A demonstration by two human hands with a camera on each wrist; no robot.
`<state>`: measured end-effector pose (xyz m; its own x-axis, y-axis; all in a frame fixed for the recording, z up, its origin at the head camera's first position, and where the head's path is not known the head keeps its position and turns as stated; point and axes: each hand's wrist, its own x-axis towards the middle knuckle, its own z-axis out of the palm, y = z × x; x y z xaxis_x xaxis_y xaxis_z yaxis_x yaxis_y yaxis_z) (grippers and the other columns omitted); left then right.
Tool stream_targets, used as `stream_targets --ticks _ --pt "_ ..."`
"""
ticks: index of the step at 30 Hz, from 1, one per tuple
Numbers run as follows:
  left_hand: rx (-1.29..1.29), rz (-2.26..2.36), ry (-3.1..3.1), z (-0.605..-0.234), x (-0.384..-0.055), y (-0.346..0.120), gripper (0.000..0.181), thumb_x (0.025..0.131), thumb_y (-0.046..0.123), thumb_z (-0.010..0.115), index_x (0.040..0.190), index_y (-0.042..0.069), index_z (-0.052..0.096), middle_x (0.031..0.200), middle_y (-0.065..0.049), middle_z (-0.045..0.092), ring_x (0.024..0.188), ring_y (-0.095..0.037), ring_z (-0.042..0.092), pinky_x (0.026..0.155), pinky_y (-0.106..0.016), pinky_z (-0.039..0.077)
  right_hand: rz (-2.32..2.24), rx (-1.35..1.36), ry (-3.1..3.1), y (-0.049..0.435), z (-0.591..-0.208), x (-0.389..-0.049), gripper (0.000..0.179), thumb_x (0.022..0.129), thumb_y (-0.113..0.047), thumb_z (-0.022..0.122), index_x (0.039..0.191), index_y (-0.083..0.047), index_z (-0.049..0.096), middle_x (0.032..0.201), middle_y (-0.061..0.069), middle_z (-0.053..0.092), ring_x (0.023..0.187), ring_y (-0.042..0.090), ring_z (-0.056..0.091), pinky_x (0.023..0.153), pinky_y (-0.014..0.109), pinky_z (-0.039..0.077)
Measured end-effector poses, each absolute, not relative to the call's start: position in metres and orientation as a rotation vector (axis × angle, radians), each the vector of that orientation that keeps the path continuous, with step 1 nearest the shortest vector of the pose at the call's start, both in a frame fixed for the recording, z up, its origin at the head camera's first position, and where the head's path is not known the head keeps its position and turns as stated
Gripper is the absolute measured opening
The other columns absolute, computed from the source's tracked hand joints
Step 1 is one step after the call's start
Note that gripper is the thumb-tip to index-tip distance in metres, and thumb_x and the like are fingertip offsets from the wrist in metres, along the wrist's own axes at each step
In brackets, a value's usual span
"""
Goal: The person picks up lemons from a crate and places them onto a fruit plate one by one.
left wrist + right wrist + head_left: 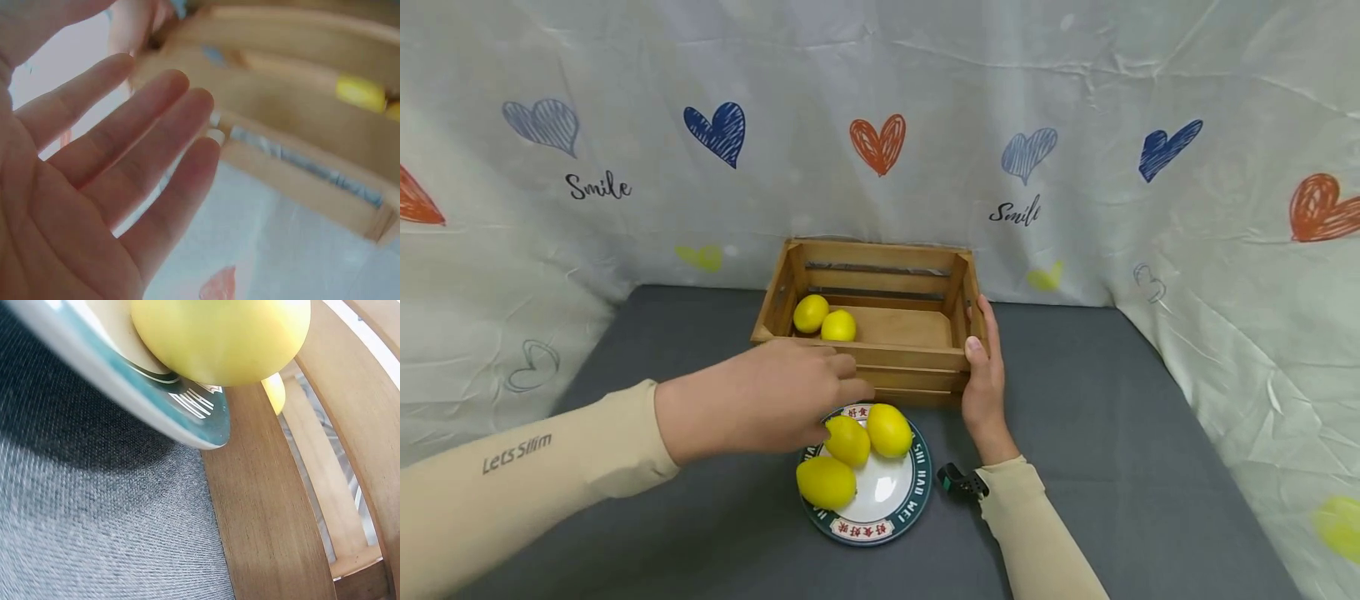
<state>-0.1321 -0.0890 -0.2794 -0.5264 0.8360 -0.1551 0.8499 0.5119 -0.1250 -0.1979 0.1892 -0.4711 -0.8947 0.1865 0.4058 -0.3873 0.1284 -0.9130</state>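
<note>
A slatted wooden crate [917, 358] stands at the back of the table with two lemons, one lemon [811, 313] and another lemon [838, 326], in its left part. In front of it, a white plate with a green rim [917, 492] bears three lemons [826, 482]. My left hand [767, 400] hovers between the crate's front and the plate; the left wrist view shows its fingers [159, 150] extended, palm bare. With my right hand [985, 392] I grip the crate's right side, thumb at the front corner. The right wrist view hides that hand.
A dark grey cloth [1097, 467] covers the table. Behind the crate and along both sides hangs a white curtain [940, 183] printed with hearts. A dark band [962, 482] sits at my right wrist, close to the plate's right edge.
</note>
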Motion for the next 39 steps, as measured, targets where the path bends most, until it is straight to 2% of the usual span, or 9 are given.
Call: stream_targets --ticks 4,7,10,12,16,22,31,39 --pt "1.398 -0.146 2.707 -0.255 -0.157 -0.083 0.058 0.092 0.039 0.087 0.144 0.021 0.069 0.128 -0.002 0.073 0.095 -0.018 0.073 0.082 -0.038 0.065 1.806 0.180 -2.000 0.190 -0.469 -0.198 0.065 0.104 -0.041 0.043 0.168 -0.046 0.032 0.175 -0.023 0.028 0.162 0.017 0.031 0.133 0.062 0.015" --pt "1.297 -0.070 2.742 -0.245 -0.179 -0.080 0.058 0.094 0.040 0.084 0.147 0.023 0.067 0.136 -0.002 0.070 0.100 -0.018 0.073 0.087 -0.041 0.065 1.797 0.178 -2.004 0.191 -0.469 -0.197 0.065 0.104 -0.041 0.043 0.168 -0.045 0.032 0.176 -0.021 0.028 0.163 0.018 0.028 0.133 0.064 0.013" --pt "1.196 -0.050 2.736 -0.243 -0.203 -0.078 0.057 0.097 0.034 0.082 0.150 0.023 0.065 0.143 -0.005 0.067 0.109 -0.023 0.071 0.095 -0.044 0.063 1.791 0.176 -2.006 0.191 -0.469 -0.196 0.065 0.104 -0.040 0.043 0.168 -0.045 0.033 0.176 -0.020 0.028 0.163 0.019 0.027 0.133 0.065 0.012" --pt "1.135 -0.064 2.719 -0.246 -0.220 -0.076 0.058 0.098 0.029 0.081 0.152 0.021 0.063 0.149 -0.007 0.065 0.117 -0.025 0.070 0.100 -0.046 0.062 1.787 0.176 -2.008 0.191 -0.470 -0.195 0.064 0.105 -0.040 0.043 0.168 -0.045 0.033 0.176 -0.020 0.029 0.163 0.019 0.028 0.133 0.065 0.013" --pt "1.053 -0.105 2.660 -0.258 -0.250 -0.071 0.062 0.098 0.020 0.080 0.156 0.020 0.059 0.157 -0.010 0.060 0.124 -0.027 0.068 0.102 -0.046 0.062 1.787 0.184 -2.007 0.188 -0.470 -0.196 0.064 0.105 -0.040 0.043 0.168 -0.044 0.032 0.176 -0.019 0.029 0.163 0.018 0.029 0.133 0.064 0.014" --pt "0.970 -0.162 2.508 -0.288 -0.284 -0.064 0.074 0.094 0.012 0.081 0.161 0.018 0.052 0.167 -0.011 0.049 0.123 -0.027 0.063 0.099 -0.042 0.062 1.797 0.207 -1.997 0.185 -0.470 -0.197 0.064 0.105 -0.039 0.043 0.169 -0.042 0.032 0.176 -0.016 0.029 0.162 0.019 0.030 0.133 0.062 0.015" --pt "0.883 -0.203 2.451 -0.317 -0.305 -0.052 0.077 0.091 0.008 0.083 0.161 0.020 0.053 0.168 -0.006 0.049 0.142 -0.029 0.057 0.105 -0.047 0.060 1.815 0.181 -1.988 0.188 -0.475 -0.194 0.066 0.104 -0.038 0.044 0.169 -0.041 0.034 0.176 -0.013 0.030 0.161 0.021 0.032 0.133 0.062 0.016" --pt "0.833 -0.230 2.364 -0.334 -0.315 -0.050 0.064 0.101 0.003 0.069 0.161 0.017 0.053 0.168 -0.011 0.049 0.145 -0.032 0.057 0.108 -0.046 0.057 1.787 0.176 -2.006 0.190 -0.471 -0.195 0.064 0.105 -0.040 0.043 0.168 -0.044 0.032 0.177 -0.014 0.030 0.162 0.020 0.032 0.133 0.062 0.016"
